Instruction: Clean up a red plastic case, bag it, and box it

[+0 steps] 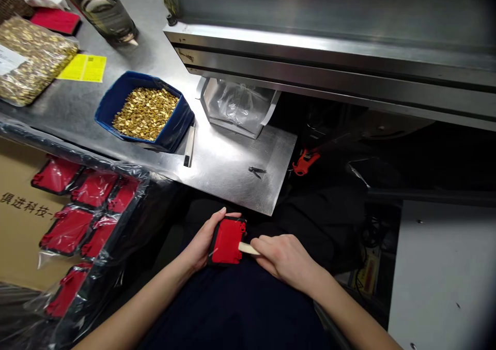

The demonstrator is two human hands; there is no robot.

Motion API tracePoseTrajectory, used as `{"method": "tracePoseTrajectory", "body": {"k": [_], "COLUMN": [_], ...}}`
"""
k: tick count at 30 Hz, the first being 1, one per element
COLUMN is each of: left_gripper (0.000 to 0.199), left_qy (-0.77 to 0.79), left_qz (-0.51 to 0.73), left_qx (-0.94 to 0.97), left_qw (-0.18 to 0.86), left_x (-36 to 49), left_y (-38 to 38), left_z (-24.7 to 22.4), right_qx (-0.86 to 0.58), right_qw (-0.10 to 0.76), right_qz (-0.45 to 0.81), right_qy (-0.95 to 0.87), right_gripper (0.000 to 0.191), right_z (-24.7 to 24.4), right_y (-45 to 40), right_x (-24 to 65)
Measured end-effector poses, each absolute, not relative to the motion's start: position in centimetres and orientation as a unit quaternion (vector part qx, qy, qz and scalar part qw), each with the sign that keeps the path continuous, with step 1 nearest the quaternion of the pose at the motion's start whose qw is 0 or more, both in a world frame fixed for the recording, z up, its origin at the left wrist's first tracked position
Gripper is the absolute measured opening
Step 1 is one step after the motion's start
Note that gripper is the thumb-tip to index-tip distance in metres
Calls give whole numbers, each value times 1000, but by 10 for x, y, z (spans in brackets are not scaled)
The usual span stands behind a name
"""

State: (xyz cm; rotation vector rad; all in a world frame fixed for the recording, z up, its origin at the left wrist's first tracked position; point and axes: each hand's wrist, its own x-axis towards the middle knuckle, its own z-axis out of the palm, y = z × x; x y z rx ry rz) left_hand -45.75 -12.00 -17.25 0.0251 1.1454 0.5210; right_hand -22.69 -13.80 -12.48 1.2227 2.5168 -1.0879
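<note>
both forearms come in low from the bottom edge and meet over the lap, wrists bent slightly inward. the left hand [202, 242] is cupped around a small red plastic part [228, 241], thumb up along its top edge, gripping it from the left side. the right hand [284, 259] is curled into a loose fist around a pale stick tool [248, 248] whose tip touches the part's right edge. up ahead of the hands sits the steel counter [228, 169], with a blue bin of brass bits [145, 113] ahead and to the left. further left of the left hand, a tray of more red parts [83, 205] under plastic wrap.
</note>
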Motion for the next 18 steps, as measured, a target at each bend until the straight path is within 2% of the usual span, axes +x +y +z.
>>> {"method": "tracePoseTrajectory", "body": {"k": [9,13,18], "left_gripper": [51,53,57], "left_qy": [555,548,570], "left_qz": [231,237,226], "left_qx": [3,13,37], "left_qw": [799,802,789], "left_x": [-458,-457,-456], "left_y": [-118,-119,-120], "left_z": [-174,-174,-175], "right_qx": [434,392,412], "right_qw": [67,75,60], "right_qz": [-331,-355,-347], "right_qy": [835,845,840], "right_gripper": [17,12,18], "right_z": [-131,-129,-133], "right_y": [-128,-129,-122], "right_x": [-241,-241,-246]}}
